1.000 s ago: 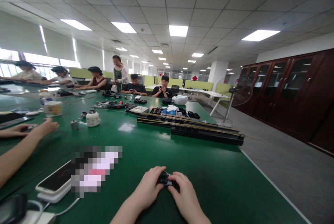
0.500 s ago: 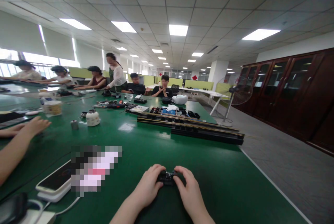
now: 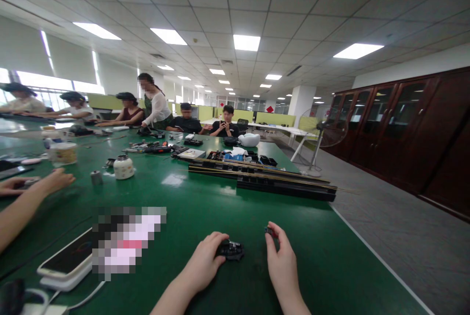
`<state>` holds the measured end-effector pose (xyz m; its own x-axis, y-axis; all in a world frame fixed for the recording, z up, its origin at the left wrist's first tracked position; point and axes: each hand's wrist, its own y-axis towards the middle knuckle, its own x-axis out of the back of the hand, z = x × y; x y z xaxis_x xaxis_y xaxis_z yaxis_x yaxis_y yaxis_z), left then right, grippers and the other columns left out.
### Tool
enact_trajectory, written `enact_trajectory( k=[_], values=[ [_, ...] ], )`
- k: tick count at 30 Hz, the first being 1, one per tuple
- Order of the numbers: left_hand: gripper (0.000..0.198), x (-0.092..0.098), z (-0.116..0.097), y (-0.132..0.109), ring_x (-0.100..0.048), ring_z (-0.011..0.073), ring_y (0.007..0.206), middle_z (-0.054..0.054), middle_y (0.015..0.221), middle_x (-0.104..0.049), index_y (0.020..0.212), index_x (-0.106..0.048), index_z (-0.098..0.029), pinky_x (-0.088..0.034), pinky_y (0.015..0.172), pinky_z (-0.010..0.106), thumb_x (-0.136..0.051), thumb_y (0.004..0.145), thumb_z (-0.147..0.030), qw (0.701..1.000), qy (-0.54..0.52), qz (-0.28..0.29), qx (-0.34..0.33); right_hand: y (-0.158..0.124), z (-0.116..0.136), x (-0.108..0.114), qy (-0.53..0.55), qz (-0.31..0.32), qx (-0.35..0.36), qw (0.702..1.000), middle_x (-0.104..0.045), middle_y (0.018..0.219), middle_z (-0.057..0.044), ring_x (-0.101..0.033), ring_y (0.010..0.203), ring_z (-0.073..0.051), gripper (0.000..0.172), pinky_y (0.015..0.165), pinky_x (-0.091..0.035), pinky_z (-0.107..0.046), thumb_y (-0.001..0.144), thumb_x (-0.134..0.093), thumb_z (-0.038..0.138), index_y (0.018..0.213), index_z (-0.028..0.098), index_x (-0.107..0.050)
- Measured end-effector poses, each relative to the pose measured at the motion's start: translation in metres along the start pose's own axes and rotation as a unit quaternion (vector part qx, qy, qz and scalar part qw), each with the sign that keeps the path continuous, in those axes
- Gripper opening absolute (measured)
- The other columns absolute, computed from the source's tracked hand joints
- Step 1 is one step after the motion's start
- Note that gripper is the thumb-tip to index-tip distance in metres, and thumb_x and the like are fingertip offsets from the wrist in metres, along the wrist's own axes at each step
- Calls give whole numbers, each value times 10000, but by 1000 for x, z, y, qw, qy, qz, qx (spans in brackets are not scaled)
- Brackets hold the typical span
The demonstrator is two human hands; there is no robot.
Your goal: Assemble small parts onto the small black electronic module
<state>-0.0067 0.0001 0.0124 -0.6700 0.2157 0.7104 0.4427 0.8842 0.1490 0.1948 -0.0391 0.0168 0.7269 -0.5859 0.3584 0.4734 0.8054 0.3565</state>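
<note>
My left hand (image 3: 205,262) is closed on the left end of a small black device (image 3: 233,250), gripping it between thumb and fingers. Shiny parts show on the device's upper side, but its exact kind is unclear. To the right and apart from it, my right hand (image 3: 284,258) is raised a little with thumb and fingertips pinched. Between those fingertips sits a small dark piece (image 3: 269,231) with a bit of red beside it, too small to name. Green tabletop (image 3: 253,285) lies under both hands.
Black rails with thin brass-coloured rods (image 3: 286,185) lie ahead. On the left are a phone (image 3: 68,256), a white jar (image 3: 124,167), a metal cylinder (image 3: 96,177) and a co-worker's hands (image 3: 55,183). Several people sit or stand farther back. The table's edge (image 3: 382,256) runs along the right.
My right hand has moved right, away from the black device, with a small dark piece in its fingertips. My left hand still grips the device. The view has shifted slightly.
</note>
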Motion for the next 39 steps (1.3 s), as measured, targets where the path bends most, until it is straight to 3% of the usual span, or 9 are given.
enact_trajectory(
  k=[6, 8, 16, 18, 23, 31, 39],
  values=[
    [453, 0, 2, -2, -482, 203, 1112, 57, 1188, -555, 1113, -532, -208, -333, 977, 314, -487, 673, -108, 1000, -6, 1, -1, 4, 2, 10, -34, -33, 3, 999, -600, 1102, -99, -555, 1022, -231, 369, 885, -443, -360, 803, -433, 407, 1076, 183, -540],
    [456, -1, 1, -2, -480, 199, 1114, 54, 1184, -557, 1110, -531, -209, -329, 978, 307, -484, 669, -101, 1000, -5, -1, -4, 3, 3, 9, -43, -17, 14, 999, -620, 1057, -96, -565, 998, -237, 340, 874, -445, -367, 789, -459, 398, 1031, 186, -569],
    [471, -2, -1, 0, -501, 184, 1078, 51, 1152, -574, 1086, -537, -204, -348, 953, 287, -462, 643, -65, 1000, 0, -3, -10, -15, 18, -11, -70, 208, 93, 971, -662, 899, -32, -574, 928, -218, 180, 853, -425, -336, 721, -541, 222, 860, 229, -655],
    [458, -2, 1, 0, -514, 183, 1052, 49, 1135, -582, 1076, -544, -206, -363, 934, 287, -464, 646, -68, 1000, -1, -6, -16, -20, 23, -16, -52, 230, 107, 966, -655, 913, -27, -570, 928, -207, 189, 851, -423, -326, 734, -534, 207, 879, 236, -652],
    [435, -2, 1, 0, -514, 182, 1046, 40, 1126, -590, 1061, -553, -220, -368, 924, 292, -467, 661, -73, 1000, 10, -5, -19, -23, 26, -22, -19, 217, 117, 969, -645, 969, -39, -561, 953, -198, 215, 879, -414, -329, 755, -531, 194, 933, 237, -644],
    [421, -4, 2, 1, -519, 179, 1047, 53, 1120, -590, 1065, -549, -209, -379, 917, 290, -460, 674, -81, 1000, 9, -11, -14, -24, 17, -28, -146, 235, 131, 952, -610, 1082, -11, -504, 1071, -222, 250, 935, -349, -377, 709, -576, 160, 886, 307, -673],
    [450, -5, 3, 0, -522, 176, 1032, 56, 1108, -589, 1080, -541, -207, -381, 917, 286, -452, 660, -73, 1000, 14, -10, -22, -25, 19, -25, -145, 236, 142, 951, -602, 1123, -20, -493, 1098, -207, 268, 960, -328, -359, 761, -520, 175, 964, 287, -655]
  ],
)
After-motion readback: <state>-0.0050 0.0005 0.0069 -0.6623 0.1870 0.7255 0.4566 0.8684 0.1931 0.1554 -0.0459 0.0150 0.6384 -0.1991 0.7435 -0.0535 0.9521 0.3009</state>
